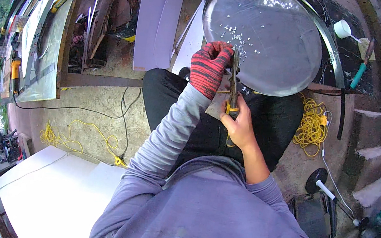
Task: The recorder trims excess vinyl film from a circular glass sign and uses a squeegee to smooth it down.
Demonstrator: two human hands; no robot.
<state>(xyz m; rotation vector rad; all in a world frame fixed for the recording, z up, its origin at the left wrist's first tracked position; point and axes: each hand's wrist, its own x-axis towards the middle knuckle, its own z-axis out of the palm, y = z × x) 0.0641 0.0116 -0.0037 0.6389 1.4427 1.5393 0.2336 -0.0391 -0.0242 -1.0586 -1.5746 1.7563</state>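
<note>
My left hand [207,68], in a red and black striped glove, is pinched closed at the near edge of a big round metal tray [286,64]. Whatever lies between its fingertips is too small to make out. Bare, my right hand [241,123] grips a dark pliers-like hand tool [234,79] with yellow on its handles. The tool's jaws point away from me and come right beside the gloved fingertips. Small white bits [242,43] are scattered on the tray around the jaws, with more at its far side.
Coiled yellow cord [313,126] lies on the ground to the right, near concrete steps [371,156]. A white cup [343,29] and a teal-handled tool [360,74] are beyond the tray. White panels [58,193] lie at lower left; a workbench [46,50] stands left.
</note>
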